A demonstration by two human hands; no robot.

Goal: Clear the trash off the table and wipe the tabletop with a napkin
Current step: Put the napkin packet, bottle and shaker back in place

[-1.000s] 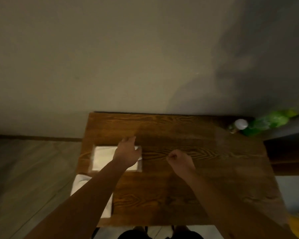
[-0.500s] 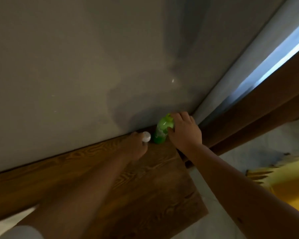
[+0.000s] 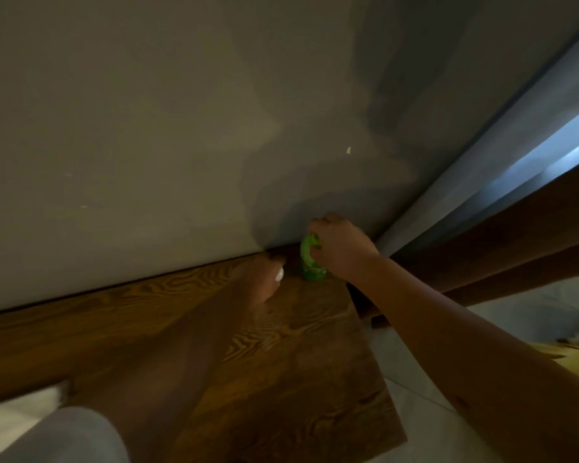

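At the far right corner of the wooden table, against the wall, stands a green plastic bottle. My right hand grips it from the right, fingers curled over its top. Just left of it, my left hand is blurred; its fingers seem to close round a small item with a white cap, of which only the cap shows. A blurred white napkin lies at the table's near left edge.
A grey wall rises directly behind the table. A grey curtain and dark wooden furniture stand to the right. Pale floor lies beyond the table's right edge, with something yellow at far right.
Both hands left the napkins at the left and reached to the far right corner. My right hand now closes tighter over the green bottle; my left hand reached the white-capped item.
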